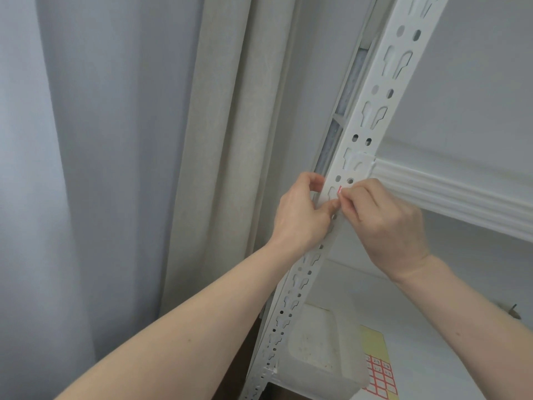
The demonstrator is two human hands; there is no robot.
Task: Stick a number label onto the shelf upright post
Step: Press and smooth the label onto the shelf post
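Post: we see the white slotted post (pixel 372 108) slanting up from bottom left to top right, beside a pale curtain (pixel 219 140)
Label: a small red-edged label (pixel 339 189) lies against the post's front face, just below the shelf beam (pixel 450 192)
Right hand: our right hand (pixel 386 223) pinches the label between curled fingertips
Left hand: our left hand (pixel 302 212) curls round the post's left edge, thumb on its face
Lower shelf: a sheet of labels (pixel 379 376) and a clear tub (pixel 320 356)
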